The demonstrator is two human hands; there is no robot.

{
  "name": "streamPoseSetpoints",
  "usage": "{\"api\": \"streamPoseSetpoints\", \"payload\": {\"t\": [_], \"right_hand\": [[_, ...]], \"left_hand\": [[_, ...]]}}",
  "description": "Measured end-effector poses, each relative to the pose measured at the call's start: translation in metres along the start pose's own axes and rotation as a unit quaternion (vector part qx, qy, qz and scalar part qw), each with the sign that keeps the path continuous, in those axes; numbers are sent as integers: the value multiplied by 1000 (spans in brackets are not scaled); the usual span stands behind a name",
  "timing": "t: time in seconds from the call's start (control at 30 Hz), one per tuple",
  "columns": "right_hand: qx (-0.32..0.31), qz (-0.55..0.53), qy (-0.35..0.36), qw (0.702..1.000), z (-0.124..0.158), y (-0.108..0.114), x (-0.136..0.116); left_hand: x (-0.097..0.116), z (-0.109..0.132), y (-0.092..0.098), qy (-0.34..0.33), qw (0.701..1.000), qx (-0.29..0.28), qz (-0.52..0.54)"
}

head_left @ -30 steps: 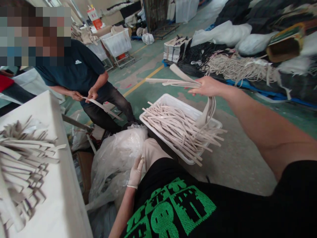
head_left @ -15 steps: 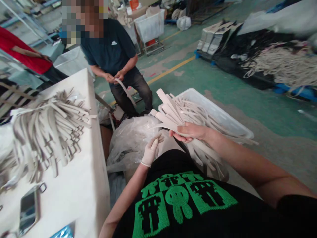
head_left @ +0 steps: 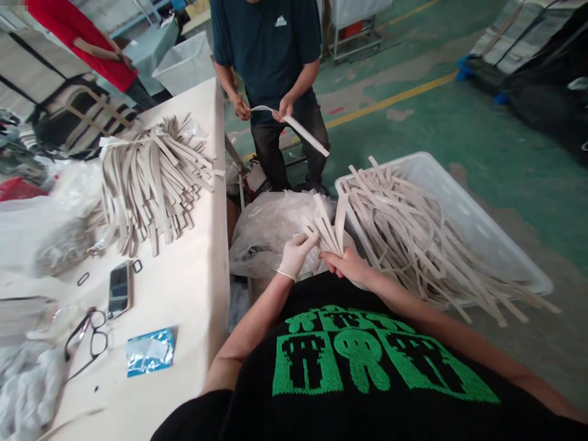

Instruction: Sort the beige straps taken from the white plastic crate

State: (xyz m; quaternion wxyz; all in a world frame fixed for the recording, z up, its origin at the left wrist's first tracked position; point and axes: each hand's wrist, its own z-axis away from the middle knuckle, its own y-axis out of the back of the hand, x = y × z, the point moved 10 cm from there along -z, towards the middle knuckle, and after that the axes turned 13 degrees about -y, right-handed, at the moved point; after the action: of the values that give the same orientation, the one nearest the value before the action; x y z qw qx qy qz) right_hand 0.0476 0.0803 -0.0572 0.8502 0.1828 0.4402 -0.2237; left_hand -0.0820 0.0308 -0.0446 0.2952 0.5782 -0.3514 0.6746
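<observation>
Several pale flat straps (head_left: 327,229) fan upward from my right hand (head_left: 346,264), whose fingers are wrapped round their lower ends. My left hand (head_left: 296,254), in a white glove, is closed at the left edge of the same straps, thumb and fingertips pinching one of them. Beneath and behind both hands lies crumpled clear plastic (head_left: 261,226). Just to the right, a white plastic bin (head_left: 500,245) holds a heap of long beige straps (head_left: 408,226), some hanging over its near edge.
On the white table (head_left: 193,294) at left are a strap bundle (head_left: 151,177), a phone (head_left: 119,291), glasses (head_left: 98,334) and a blue packet (head_left: 150,352). A person in a dark shirt (head_left: 271,49) holds a strap ahead. Another person in red (head_left: 87,43) stands beyond the table.
My left hand has come up to the straps and closed on one. The straps in my right hand now stand more upright. The view has shifted, and the person opposite has raised their strap.
</observation>
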Motion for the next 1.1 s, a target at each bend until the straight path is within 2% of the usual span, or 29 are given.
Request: {"api": "streamPoseSetpoints", "payload": {"t": [0.1,0.3,0.47,0.63,0.7,0.77,0.8,0.83,0.9,0.93,1.0,1.1], "right_hand": [[19,9,-8,1000,-3,-1,10],[-8,-100,-23,995,-8,6,26],[56,-117,-47,990,-12,26,40],[-24,-109,-114,987,-21,13,49],[-25,-115,-113,987,-27,15,51],[5,-128,-103,986,-34,22,55],[25,-135,-105,985,-37,25,59],[43,-142,-113,983,-41,28,64],[77,-152,-132,976,-45,34,74],[91,-155,-140,974,-47,36,79],[113,-157,-151,969,-49,41,84],[115,-150,-157,969,-50,43,86]], "left_hand": [[-6,0,-3,17,1000,-12,16],[-33,-1,-11,56,994,-2,94],[-55,-3,-6,66,995,2,68],[-62,-10,-8,25,994,-83,64],[-70,-22,7,28,994,-107,18],[-83,-41,45,55,988,-76,-123],[-87,-50,73,71,971,-40,-225],[-90,-59,100,89,941,-7,-325],[-95,-70,139,118,902,25,-415],[-98,-74,151,129,890,28,-437],[-106,-77,160,133,878,19,-460],[-115,-78,145,96,862,-11,-497]]}}
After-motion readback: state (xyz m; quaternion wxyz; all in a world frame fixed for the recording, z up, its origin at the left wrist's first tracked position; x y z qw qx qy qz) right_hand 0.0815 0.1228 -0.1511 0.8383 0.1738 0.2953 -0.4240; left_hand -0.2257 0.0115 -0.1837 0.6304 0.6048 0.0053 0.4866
